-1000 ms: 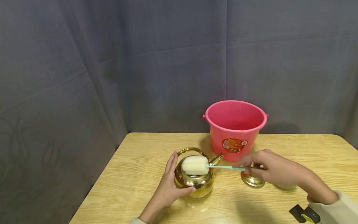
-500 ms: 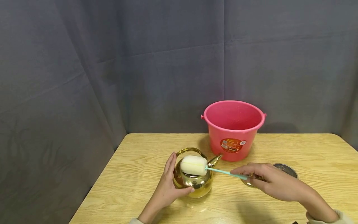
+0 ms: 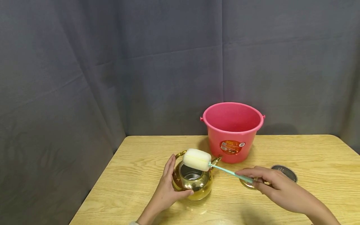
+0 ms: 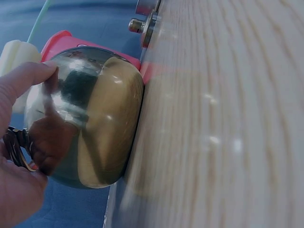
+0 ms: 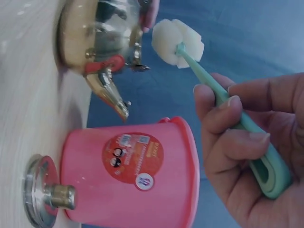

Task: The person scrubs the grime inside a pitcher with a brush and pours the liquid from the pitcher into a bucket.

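My left hand (image 3: 166,192) holds the round gold kettle (image 3: 201,189) by its side, thumb at the front and fingers at the back by the handle. The kettle stands upright on the table, its lidless mouth showing a metallic inside. Curled round the green handle of a sponge brush (image 5: 204,76) are the fingers of my right hand (image 3: 281,189). Above the kettle's mouth hangs the brush's pale yellow sponge head (image 3: 197,159), which the right wrist view shows apart from the kettle. The kettle lid (image 5: 42,192) lies knob up on the table, partly behind my right hand in the head view.
A pink bucket (image 3: 232,137) with a red label stands behind the kettle, near its spout. Beyond my right hand lies a round dark piece with small holes (image 3: 287,172). Grey cloth (image 3: 168,78) hangs behind and left of the wooden table (image 3: 140,162).
The sponge head has risen and tilted, uncovering the kettle's mouth. My right hand has shifted slightly right and down, exposing the round dark piece. The left hand keeps its hold.
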`<state>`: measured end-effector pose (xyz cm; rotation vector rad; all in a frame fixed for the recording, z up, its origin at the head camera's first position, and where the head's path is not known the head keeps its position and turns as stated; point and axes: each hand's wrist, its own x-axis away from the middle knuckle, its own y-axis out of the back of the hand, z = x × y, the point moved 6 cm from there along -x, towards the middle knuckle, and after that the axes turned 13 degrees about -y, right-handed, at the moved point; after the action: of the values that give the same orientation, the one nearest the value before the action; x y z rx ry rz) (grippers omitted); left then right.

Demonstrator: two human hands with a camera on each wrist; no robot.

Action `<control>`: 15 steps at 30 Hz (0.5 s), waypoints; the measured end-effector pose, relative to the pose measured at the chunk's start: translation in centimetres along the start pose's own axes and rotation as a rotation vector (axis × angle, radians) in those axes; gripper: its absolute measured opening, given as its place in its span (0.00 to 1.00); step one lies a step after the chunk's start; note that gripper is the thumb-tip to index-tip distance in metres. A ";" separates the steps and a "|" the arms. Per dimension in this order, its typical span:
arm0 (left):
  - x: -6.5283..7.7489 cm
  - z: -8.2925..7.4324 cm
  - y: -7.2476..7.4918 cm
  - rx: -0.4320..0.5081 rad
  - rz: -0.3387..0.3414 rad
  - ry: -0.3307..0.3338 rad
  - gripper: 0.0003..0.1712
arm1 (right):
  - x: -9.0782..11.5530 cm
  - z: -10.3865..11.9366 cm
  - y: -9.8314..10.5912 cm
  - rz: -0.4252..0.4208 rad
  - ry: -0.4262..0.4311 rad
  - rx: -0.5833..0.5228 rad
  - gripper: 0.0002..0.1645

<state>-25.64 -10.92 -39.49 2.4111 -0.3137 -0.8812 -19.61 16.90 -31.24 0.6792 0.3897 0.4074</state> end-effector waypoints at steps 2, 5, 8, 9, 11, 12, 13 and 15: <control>0.0 0.0 0.0 0.002 0.003 -0.004 0.68 | 0.3 0.0 0.4 -0.030 0.028 -0.006 0.26; -0.1 0.1 0.0 0.005 0.012 -0.007 0.68 | 0.7 -0.2 1.2 -0.066 0.001 -0.001 0.27; -0.1 0.3 -0.1 0.008 0.011 -0.002 0.68 | 1.3 -0.7 2.1 -0.088 -0.076 0.000 0.25; -0.1 0.3 -0.1 0.008 0.011 0.004 0.68 | 1.6 -0.9 2.4 -0.090 -0.088 -0.005 0.24; 0.1 0.4 -0.2 0.013 0.012 0.006 0.68 | 2.1 -1.0 3.0 -0.102 -0.104 0.004 0.23; 0.2 0.4 -0.2 0.018 0.013 0.009 0.68 | 2.4 -1.1 3.3 -0.108 -0.106 0.003 0.23; 0.2 0.4 -0.3 0.021 0.014 0.012 0.68 | 2.6 -1.1 3.6 -0.116 -0.106 0.010 0.23; 0.4 0.4 -0.2 0.027 0.014 0.014 0.68 | 3.1 -1.2 4.3 -0.140 -0.109 0.038 0.23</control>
<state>-25.62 -11.04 -40.06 2.4357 -0.3381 -0.8587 -18.56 21.99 -29.89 0.7034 0.3401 0.2294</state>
